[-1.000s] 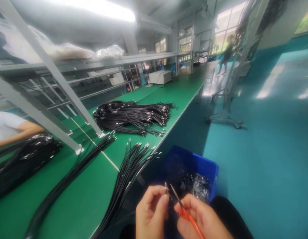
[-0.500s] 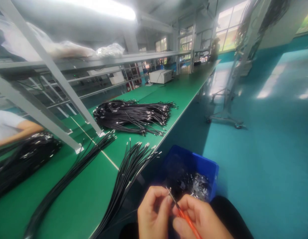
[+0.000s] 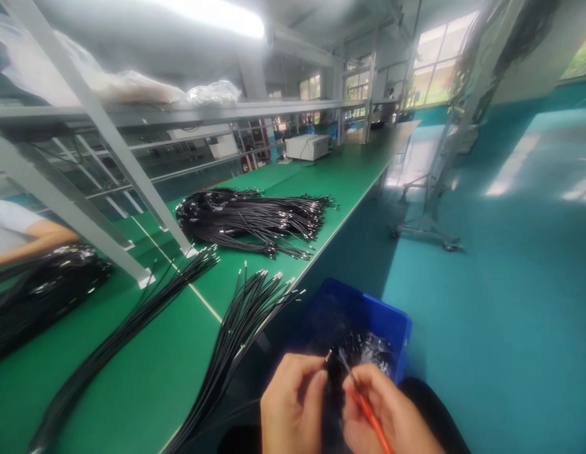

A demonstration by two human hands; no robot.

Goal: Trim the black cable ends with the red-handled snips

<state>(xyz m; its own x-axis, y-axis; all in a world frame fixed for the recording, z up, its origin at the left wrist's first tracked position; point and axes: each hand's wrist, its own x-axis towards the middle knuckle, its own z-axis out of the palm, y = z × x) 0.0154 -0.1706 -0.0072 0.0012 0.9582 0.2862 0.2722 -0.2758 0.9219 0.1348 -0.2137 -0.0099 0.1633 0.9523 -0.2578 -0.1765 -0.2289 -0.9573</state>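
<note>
My left hand (image 3: 291, 407) pinches the metal-tipped end of a thin black cable (image 3: 327, 359) at the bottom of the view. Close beside it, my right hand (image 3: 390, 416) grips an orange-handled tool (image 3: 366, 407) whose thin metal tip points up toward the cable end. Both hands hover over a blue bin (image 3: 363, 315) holding small dark and shiny parts (image 3: 368, 350). A fanned bundle of black cables (image 3: 240, 321) lies on the green bench (image 3: 146, 378) just left of my hands, its ends hanging toward me.
A second long cable bundle (image 3: 132, 325) and a big heap of cables (image 3: 250, 217) lie farther along the bench. Another person's arm (image 3: 28, 239) rests at the left by a dark cable pile (image 3: 37, 293). Slanted metal shelf posts (image 3: 117, 164), a white box (image 3: 306, 146) and a wheeled stand (image 3: 427, 227) are around.
My hands have shifted slightly; the cable tip and the tool tip, crossed half a second ago, are a little apart now. The distant person at the far end has left view.
</note>
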